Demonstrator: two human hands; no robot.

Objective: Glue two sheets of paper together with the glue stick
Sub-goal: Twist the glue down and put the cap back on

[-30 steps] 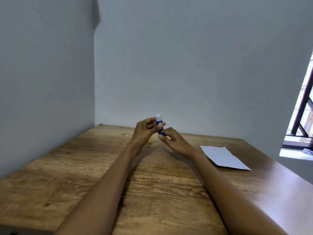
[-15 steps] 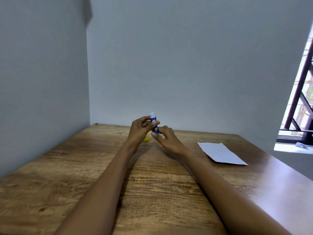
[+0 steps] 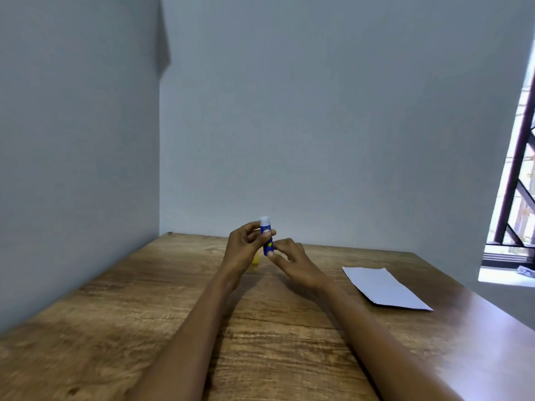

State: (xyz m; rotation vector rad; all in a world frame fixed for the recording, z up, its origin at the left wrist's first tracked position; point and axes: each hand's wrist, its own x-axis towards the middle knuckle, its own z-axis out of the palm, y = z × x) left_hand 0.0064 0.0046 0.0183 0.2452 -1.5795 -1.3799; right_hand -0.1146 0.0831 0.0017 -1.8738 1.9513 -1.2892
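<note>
A blue glue stick (image 3: pixel 267 238) with its white glue tip exposed stands upright above the far middle of the wooden table (image 3: pixel 144 314). My left hand (image 3: pixel 244 247) grips its upper body between thumb and fingers. My right hand (image 3: pixel 292 260) pinches its bottom end with thumb and fingertips. A small yellow piece (image 3: pixel 256 259), apparently the cap, lies on the table behind my left hand, mostly hidden. White paper (image 3: pixel 382 286) lies flat at the right; I cannot tell whether it is one sheet or two stacked.
Grey walls close the table on the left and at the back. A window with dark bars (image 3: pixel 518 175) stands at the right past the table's edge. Bare wood stretches between my forearms and toward the near edge.
Both hands keep hold of the glue stick in much the same spot. My right fingers have shifted slightly at its base. The view has swung a little to the left.
</note>
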